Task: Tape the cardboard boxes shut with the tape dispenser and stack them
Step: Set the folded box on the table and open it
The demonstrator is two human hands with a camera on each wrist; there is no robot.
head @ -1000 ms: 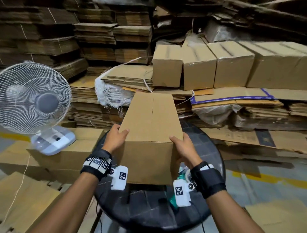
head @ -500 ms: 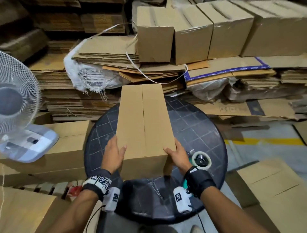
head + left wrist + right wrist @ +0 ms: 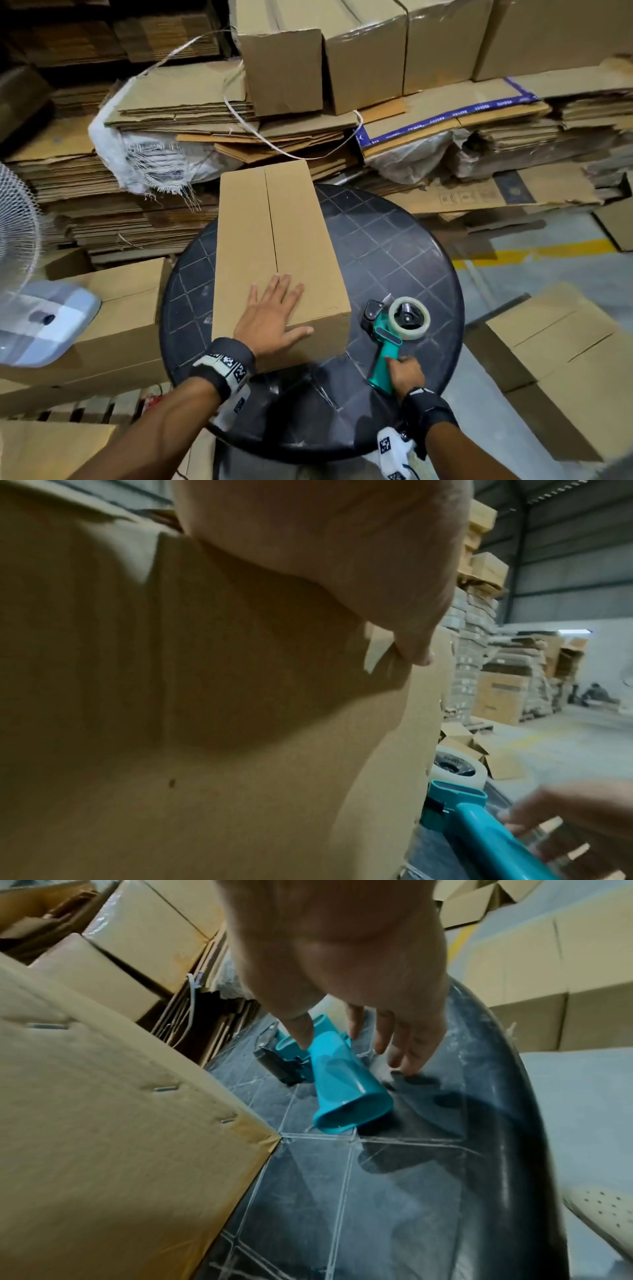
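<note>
The box (image 3: 274, 246) lies lengthwise on the round dark worktop (image 3: 394, 246), its two top flaps meeting in a centre seam with no tape visible on it. The tape dispenser (image 3: 390, 334) lies on its side just beside the box's near right corner, roll toward the far side, teal handle pointing at the person.

The step in hand looks like picking up the dispenser. To do it well, the right hand (image 3: 406, 371) should wrap fully round the handle rather than nip its end, so the blade end can be steered onto the seam. Meanwhile the left should keep the flaps pressed flat and level, so that the seam does not gape.

The left hand (image 3: 272, 317) rests flat on the near end of the box top, fingers spread and straight, thumb out along the near edge; its grip holds nothing. The right hand's grip is loosely open: in the right wrist view the thumb touches the handle's top while the fingers (image 3: 402, 1045) reach down beside it toward the worktop, not yet curled round it.
</note>
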